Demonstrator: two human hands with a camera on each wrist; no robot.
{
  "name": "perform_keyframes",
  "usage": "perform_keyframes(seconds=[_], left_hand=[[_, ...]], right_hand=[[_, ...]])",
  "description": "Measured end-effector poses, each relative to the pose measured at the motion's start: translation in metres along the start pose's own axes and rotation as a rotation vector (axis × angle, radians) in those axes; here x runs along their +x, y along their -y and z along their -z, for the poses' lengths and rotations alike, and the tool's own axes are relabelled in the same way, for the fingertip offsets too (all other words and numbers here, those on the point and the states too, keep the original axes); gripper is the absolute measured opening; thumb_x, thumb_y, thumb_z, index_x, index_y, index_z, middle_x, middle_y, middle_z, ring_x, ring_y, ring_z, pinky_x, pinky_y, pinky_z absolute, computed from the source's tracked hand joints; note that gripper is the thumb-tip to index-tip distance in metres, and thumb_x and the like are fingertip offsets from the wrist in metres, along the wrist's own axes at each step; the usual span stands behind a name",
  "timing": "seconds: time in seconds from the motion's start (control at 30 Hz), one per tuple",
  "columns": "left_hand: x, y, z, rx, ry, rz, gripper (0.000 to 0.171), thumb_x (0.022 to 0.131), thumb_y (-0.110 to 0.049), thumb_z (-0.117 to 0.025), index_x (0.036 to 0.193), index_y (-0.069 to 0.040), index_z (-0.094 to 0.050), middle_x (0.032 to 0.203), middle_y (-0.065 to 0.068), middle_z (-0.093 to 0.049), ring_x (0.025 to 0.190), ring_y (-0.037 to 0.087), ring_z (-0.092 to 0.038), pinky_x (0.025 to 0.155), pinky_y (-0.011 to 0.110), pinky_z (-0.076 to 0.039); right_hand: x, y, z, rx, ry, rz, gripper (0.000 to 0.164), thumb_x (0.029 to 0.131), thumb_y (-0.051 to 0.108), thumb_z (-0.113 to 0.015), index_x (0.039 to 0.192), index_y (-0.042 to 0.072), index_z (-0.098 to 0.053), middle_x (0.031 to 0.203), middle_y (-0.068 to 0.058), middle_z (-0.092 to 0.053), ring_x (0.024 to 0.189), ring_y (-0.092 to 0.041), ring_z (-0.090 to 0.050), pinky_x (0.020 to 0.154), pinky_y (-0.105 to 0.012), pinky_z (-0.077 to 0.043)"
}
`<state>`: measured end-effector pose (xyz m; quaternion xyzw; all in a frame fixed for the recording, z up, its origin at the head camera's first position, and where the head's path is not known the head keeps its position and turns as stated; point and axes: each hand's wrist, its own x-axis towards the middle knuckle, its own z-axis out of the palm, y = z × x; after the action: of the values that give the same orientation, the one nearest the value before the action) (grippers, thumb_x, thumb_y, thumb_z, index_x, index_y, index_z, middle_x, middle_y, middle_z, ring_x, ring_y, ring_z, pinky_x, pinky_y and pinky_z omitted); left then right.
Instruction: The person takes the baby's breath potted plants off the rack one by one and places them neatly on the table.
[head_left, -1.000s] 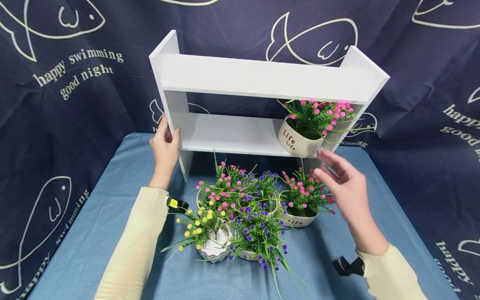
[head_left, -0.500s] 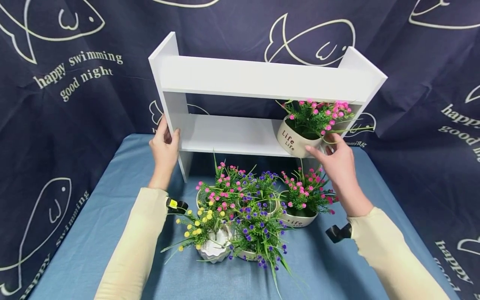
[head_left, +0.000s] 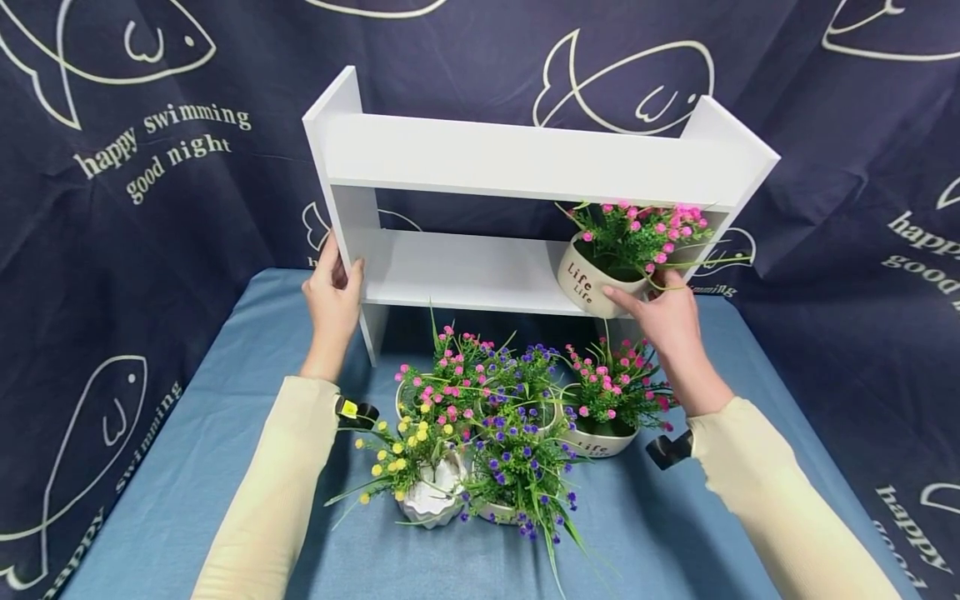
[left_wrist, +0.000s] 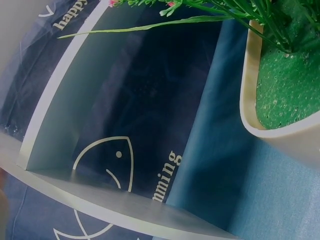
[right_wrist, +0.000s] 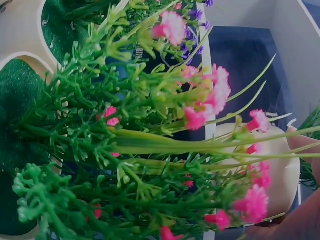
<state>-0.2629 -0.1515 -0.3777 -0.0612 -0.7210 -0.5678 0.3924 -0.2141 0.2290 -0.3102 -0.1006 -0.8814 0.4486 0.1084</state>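
A white two-tier shelf (head_left: 517,158) stands at the back of the table. My left hand (head_left: 332,304) holds its left side panel, thumb at the front edge and fingers behind. On the right end of the lower board sits a cream flower pot (head_left: 583,282) lettered "Life", with pink artificial flowers (head_left: 660,233). My right hand (head_left: 667,317) grips this pot at its right side, thumb on the front wall; the other fingers are partly hidden behind it. In the right wrist view the same pot (right_wrist: 275,180) shows behind blurred green stems, with the hand (right_wrist: 300,217) at the edge.
Several potted flowers stand in front of the shelf: a pink one (head_left: 446,371) at left, another pink one (head_left: 611,383) at right, purple ones (head_left: 517,467) between, and a yellow one (head_left: 401,450) in a white pot (head_left: 433,492). A blue cloth (head_left: 247,400) covers the table.
My right hand has moved up and left from in front of the shelf and taken hold of the pot on the lower board. The left hand keeps its hold on the panel.
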Motion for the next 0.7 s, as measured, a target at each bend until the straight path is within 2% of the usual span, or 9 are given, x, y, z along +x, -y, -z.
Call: perform_keyframes(seconds=[0.23,0.43,0.6,0.7], left_hand=[[-0.001,0.001,0.0,0.012,0.002,-0.006,0.049,0.091,0.001,-0.06,0.139,-0.007,-0.053,0.126,0.02,-0.063,0.11,0.029,-0.066,0.086,0.011,-0.051],[-0.001,0.001,0.0,0.017,0.002,-0.007,0.05,0.091,0.001,-0.06,0.139,-0.008,-0.053,0.125,0.02,-0.064,0.108,0.031,-0.066,0.084,0.009,-0.051],[-0.001,0.001,0.0,0.018,0.0,-0.006,0.049,0.091,0.001,-0.06,0.138,-0.009,-0.054,0.124,0.02,-0.065,0.108,0.031,-0.067,0.083,0.008,-0.05],[-0.001,0.002,0.0,0.026,-0.001,-0.011,0.048,0.091,0.0,-0.06,0.138,-0.008,-0.054,0.124,0.02,-0.065,0.108,0.03,-0.066,0.083,0.006,-0.049]], right_hand=[[0.006,-0.003,-0.004,0.027,-0.004,0.055,0.073,0.084,0.035,-0.075,0.144,0.008,-0.043,0.139,-0.017,-0.054,0.125,-0.029,-0.052,0.094,-0.028,-0.046],[0.005,-0.005,-0.002,0.016,-0.009,0.026,0.074,0.083,0.038,-0.075,0.142,0.006,-0.046,0.139,-0.017,-0.055,0.124,-0.03,-0.054,0.095,-0.032,-0.047],[0.0,-0.005,0.0,0.01,-0.004,-0.027,0.077,0.08,0.043,-0.077,0.14,0.005,-0.048,0.139,-0.016,-0.056,0.122,-0.029,-0.055,0.078,-0.017,-0.046],[-0.006,-0.005,0.002,0.031,0.01,-0.045,0.078,0.079,0.044,-0.077,0.141,0.007,-0.048,0.143,-0.014,-0.053,0.125,-0.026,-0.053,0.068,-0.013,-0.044]])
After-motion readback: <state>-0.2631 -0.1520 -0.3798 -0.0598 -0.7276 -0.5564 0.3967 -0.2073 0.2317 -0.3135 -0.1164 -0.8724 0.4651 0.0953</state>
